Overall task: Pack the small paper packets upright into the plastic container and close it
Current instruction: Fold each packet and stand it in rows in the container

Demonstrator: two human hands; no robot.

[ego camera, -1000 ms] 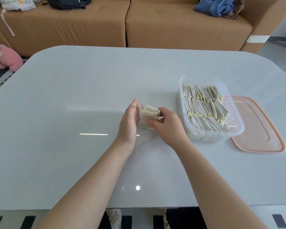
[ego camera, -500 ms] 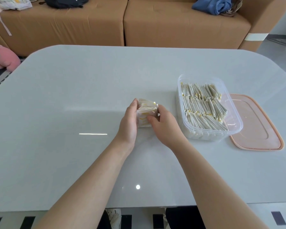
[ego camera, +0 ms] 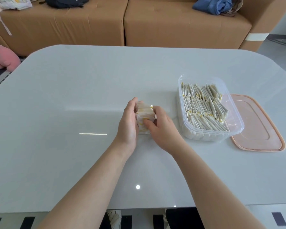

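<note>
At frame centre I am squaring the packets (ego camera: 144, 113): left hand (ego camera: 129, 123) bracing flat-fingered, right hand (ego camera: 162, 128) gripping with curled fingers (aligned edges should slot upright into the container (ego camera: 233, 113)).

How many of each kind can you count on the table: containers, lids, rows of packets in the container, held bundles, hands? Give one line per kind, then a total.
container: 1
lid: 1
packet rows: 3
bundle: 1
hands (left hand, right hand): 2
Total: 8
</note>
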